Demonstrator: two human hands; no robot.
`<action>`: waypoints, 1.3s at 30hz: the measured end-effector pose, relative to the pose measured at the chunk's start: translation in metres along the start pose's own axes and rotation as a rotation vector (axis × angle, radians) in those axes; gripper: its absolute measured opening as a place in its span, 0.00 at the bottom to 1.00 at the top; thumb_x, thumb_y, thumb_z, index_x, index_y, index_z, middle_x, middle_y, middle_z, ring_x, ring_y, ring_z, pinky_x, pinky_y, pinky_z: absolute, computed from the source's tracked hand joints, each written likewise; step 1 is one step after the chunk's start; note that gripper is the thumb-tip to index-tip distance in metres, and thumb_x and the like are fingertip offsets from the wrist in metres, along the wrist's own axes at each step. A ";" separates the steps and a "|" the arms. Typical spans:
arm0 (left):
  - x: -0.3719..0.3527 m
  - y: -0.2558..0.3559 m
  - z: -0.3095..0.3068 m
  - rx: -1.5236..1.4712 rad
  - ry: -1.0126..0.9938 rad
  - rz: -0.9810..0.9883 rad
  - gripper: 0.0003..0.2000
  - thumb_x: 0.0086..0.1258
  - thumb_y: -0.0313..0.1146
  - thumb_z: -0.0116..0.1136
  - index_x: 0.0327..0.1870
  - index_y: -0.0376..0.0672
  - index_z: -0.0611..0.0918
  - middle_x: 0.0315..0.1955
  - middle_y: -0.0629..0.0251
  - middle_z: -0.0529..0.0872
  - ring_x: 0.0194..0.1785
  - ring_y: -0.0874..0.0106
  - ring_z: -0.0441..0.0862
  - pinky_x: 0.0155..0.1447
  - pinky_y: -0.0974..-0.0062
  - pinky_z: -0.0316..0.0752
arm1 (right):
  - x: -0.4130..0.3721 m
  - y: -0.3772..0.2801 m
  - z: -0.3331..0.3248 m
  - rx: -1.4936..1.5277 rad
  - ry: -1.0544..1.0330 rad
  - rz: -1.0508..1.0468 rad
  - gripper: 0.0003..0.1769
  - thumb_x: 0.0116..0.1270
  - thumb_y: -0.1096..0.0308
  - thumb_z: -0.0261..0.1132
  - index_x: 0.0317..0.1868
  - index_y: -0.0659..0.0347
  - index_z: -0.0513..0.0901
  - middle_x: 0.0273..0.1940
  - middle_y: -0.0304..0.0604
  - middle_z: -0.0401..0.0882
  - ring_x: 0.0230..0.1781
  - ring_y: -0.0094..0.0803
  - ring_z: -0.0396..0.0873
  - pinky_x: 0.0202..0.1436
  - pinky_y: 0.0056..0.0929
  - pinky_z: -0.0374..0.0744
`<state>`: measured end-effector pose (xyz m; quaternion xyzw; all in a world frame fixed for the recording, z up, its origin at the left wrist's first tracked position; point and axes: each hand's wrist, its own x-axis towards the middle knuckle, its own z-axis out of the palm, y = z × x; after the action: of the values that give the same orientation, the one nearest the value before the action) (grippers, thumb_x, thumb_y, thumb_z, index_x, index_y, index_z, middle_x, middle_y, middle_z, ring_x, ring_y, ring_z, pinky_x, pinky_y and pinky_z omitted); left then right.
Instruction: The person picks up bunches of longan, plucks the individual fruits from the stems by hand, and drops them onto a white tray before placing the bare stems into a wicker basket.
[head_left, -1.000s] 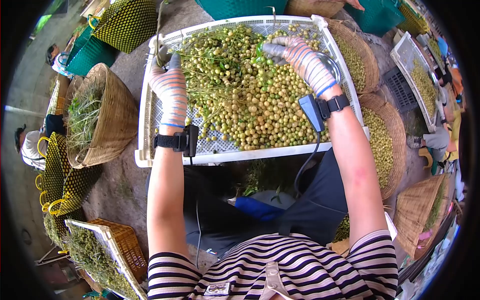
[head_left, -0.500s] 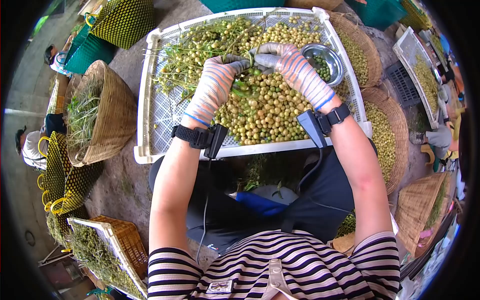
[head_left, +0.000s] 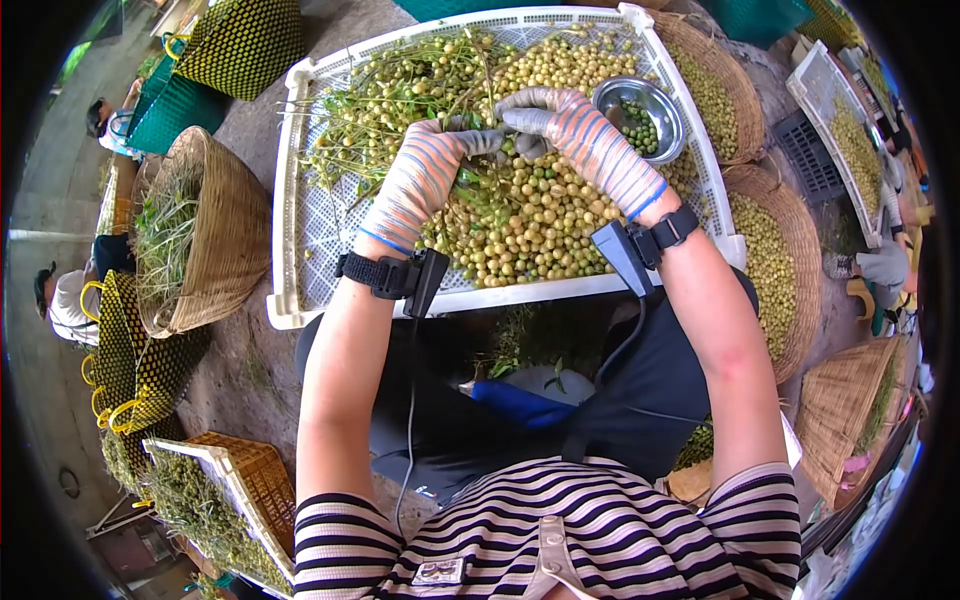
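Note:
A white mesh tray (head_left: 291,230) lies across my knees, holding loose round yellow-green fruits (head_left: 540,225) and, at its upper left, leafy stems with fruits on them (head_left: 410,90). My left hand (head_left: 428,175), in a striped glove with grey fingertips, pinches a leafy fruit sprig (head_left: 472,185) over the pile. Close against it, my right hand (head_left: 575,130), gloved alike, has its fingers curled and fingertips together; what they hold is hidden. Beside my right hand, a steel bowl (head_left: 676,125) with small green fruits sits in the tray.
Round wicker baskets of fruits (head_left: 765,270) stand along the tray's right side. To the left are a tall wicker basket with stems (head_left: 225,240) and woven black-yellow baskets (head_left: 245,45). Another stem-filled tray (head_left: 215,500) is at lower left. Other people (head_left: 72,300) are at the edges.
My fingertips have shifted slightly among the stems, and the right fingers have closed in more towards the left hand. The whole view has moved a little.

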<state>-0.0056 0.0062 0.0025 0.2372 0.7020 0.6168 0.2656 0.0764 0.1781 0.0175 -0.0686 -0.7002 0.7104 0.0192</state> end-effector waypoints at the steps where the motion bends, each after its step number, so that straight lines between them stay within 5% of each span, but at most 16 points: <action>1: 0.012 -0.038 -0.018 0.344 -0.041 0.504 0.07 0.65 0.24 0.45 0.34 0.41 0.79 0.11 0.75 0.70 0.15 0.78 0.67 0.22 0.78 0.65 | -0.003 -0.005 0.001 -0.049 -0.023 0.028 0.17 0.55 0.59 0.69 0.42 0.59 0.82 0.28 0.36 0.80 0.25 0.21 0.76 0.30 0.20 0.76; 2: 0.012 -0.038 -0.023 0.345 -0.039 0.503 0.07 0.65 0.24 0.45 0.34 0.41 0.79 0.11 0.75 0.70 0.15 0.78 0.67 0.22 0.78 0.65 | -0.004 -0.008 0.001 -0.099 -0.047 0.056 0.19 0.55 0.57 0.69 0.43 0.59 0.82 0.28 0.37 0.80 0.26 0.21 0.76 0.30 0.21 0.76; 5: 0.012 -0.034 -0.027 1.699 0.054 0.812 0.04 0.63 0.28 0.48 0.27 0.46 0.75 0.13 0.77 0.70 0.16 0.81 0.66 0.20 0.79 0.61 | 0.006 0.001 0.004 -0.497 -0.099 -0.067 0.23 0.51 0.51 0.71 0.41 0.60 0.82 0.29 0.42 0.82 0.28 0.27 0.79 0.35 0.28 0.77; 6: 0.013 -0.038 -0.026 1.698 0.050 0.812 0.04 0.63 0.28 0.48 0.27 0.46 0.75 0.13 0.77 0.70 0.16 0.81 0.66 0.20 0.79 0.61 | 0.007 0.005 0.008 -0.677 -0.062 -0.162 0.25 0.49 0.48 0.71 0.40 0.60 0.82 0.29 0.44 0.82 0.29 0.31 0.80 0.37 0.30 0.78; 10: 0.027 -0.081 -0.026 1.515 0.105 0.789 0.05 0.62 0.29 0.51 0.26 0.45 0.78 0.13 0.78 0.71 0.17 0.81 0.68 0.22 0.80 0.61 | 0.008 0.004 0.016 -0.989 -0.026 -0.043 0.24 0.52 0.49 0.65 0.42 0.58 0.82 0.30 0.50 0.81 0.32 0.46 0.79 0.41 0.36 0.78; 11: 0.030 -0.090 -0.026 1.471 0.121 0.783 0.05 0.62 0.29 0.52 0.26 0.45 0.78 0.13 0.78 0.71 0.17 0.81 0.68 0.22 0.80 0.61 | 0.009 0.011 0.015 -0.912 -0.010 -0.103 0.15 0.56 0.59 0.66 0.38 0.61 0.83 0.24 0.42 0.81 0.23 0.26 0.76 0.31 0.28 0.76; 13: 0.023 -0.069 -0.015 1.426 0.135 0.778 0.05 0.62 0.29 0.53 0.25 0.45 0.79 0.13 0.78 0.72 0.17 0.81 0.69 0.23 0.80 0.61 | 0.012 0.009 0.007 -0.668 -0.069 0.040 0.16 0.57 0.58 0.65 0.39 0.61 0.83 0.25 0.41 0.81 0.24 0.25 0.77 0.30 0.26 0.77; 15: -0.009 0.005 0.016 -0.222 0.136 -0.360 0.06 0.64 0.31 0.55 0.27 0.42 0.81 0.19 0.73 0.80 0.19 0.81 0.73 0.22 0.83 0.63 | 0.009 0.006 -0.004 -0.353 -0.172 0.139 0.19 0.59 0.55 0.64 0.42 0.62 0.82 0.29 0.39 0.82 0.26 0.22 0.78 0.29 0.22 0.78; 18: -0.015 0.014 0.013 -0.332 0.052 -0.210 0.06 0.65 0.33 0.57 0.32 0.40 0.81 0.25 0.68 0.84 0.21 0.80 0.76 0.24 0.85 0.64 | 0.003 0.005 -0.024 -0.174 -0.050 0.104 0.21 0.59 0.54 0.64 0.45 0.61 0.81 0.31 0.39 0.82 0.26 0.21 0.77 0.27 0.21 0.77; 24: -0.010 0.019 0.004 -0.476 -0.039 -0.159 0.08 0.66 0.35 0.55 0.37 0.41 0.80 0.29 0.69 0.83 0.25 0.80 0.78 0.25 0.87 0.66 | 0.011 0.016 -0.095 -1.225 0.250 -0.038 0.24 0.55 0.61 0.64 0.54 0.55 0.77 0.41 0.50 0.81 0.42 0.41 0.80 0.50 0.30 0.76; 29: -0.007 0.018 0.009 -0.453 -0.064 -0.116 0.09 0.65 0.36 0.57 0.40 0.40 0.79 0.30 0.68 0.84 0.29 0.78 0.80 0.26 0.86 0.68 | -0.022 -0.008 -0.038 -0.687 -0.352 -0.275 0.52 0.45 0.49 0.74 0.65 0.64 0.58 0.61 0.55 0.66 0.60 0.43 0.68 0.61 0.34 0.69; 32: -0.006 0.022 0.019 -0.398 -0.011 -0.139 0.09 0.64 0.36 0.58 0.40 0.41 0.80 0.30 0.68 0.84 0.30 0.78 0.81 0.26 0.84 0.69 | -0.014 0.031 0.000 -0.633 -0.097 -0.537 0.44 0.47 0.53 0.73 0.59 0.67 0.65 0.51 0.58 0.74 0.52 0.45 0.74 0.55 0.33 0.72; 34: -0.005 0.022 0.026 -0.424 -0.064 -0.081 0.09 0.64 0.36 0.58 0.40 0.42 0.80 0.30 0.69 0.84 0.30 0.77 0.81 0.27 0.84 0.69 | -0.010 0.048 0.007 -0.648 -0.018 -0.177 0.31 0.52 0.60 0.70 0.53 0.68 0.70 0.41 0.54 0.79 0.44 0.45 0.78 0.49 0.36 0.75; 36: -0.004 0.019 0.028 -0.375 0.069 -0.096 0.08 0.65 0.35 0.58 0.40 0.43 0.80 0.31 0.69 0.85 0.30 0.77 0.81 0.28 0.84 0.69 | -0.003 0.070 0.011 -0.620 0.119 -0.341 0.22 0.55 0.64 0.66 0.47 0.68 0.74 0.30 0.49 0.81 0.32 0.41 0.81 0.37 0.35 0.78; 38: -0.003 0.017 0.030 -0.324 0.055 -0.086 0.08 0.65 0.35 0.57 0.40 0.43 0.80 0.31 0.69 0.85 0.31 0.78 0.81 0.28 0.84 0.70 | -0.011 0.049 0.010 -0.111 -0.087 0.245 0.20 0.56 0.61 0.66 0.42 0.69 0.75 0.27 0.47 0.80 0.23 0.33 0.80 0.26 0.30 0.79; 39: -0.002 0.016 0.033 -0.353 0.076 -0.072 0.08 0.65 0.33 0.56 0.41 0.41 0.79 0.31 0.67 0.85 0.30 0.76 0.81 0.27 0.83 0.70 | -0.012 0.043 0.011 -0.166 -0.112 0.266 0.21 0.58 0.57 0.66 0.39 0.69 0.75 0.23 0.43 0.78 0.16 0.27 0.76 0.18 0.24 0.76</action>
<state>0.0181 0.0308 0.0151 0.1383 0.6004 0.7290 0.2984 0.0895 0.1647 -0.0246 -0.1226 -0.7410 0.6492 -0.1198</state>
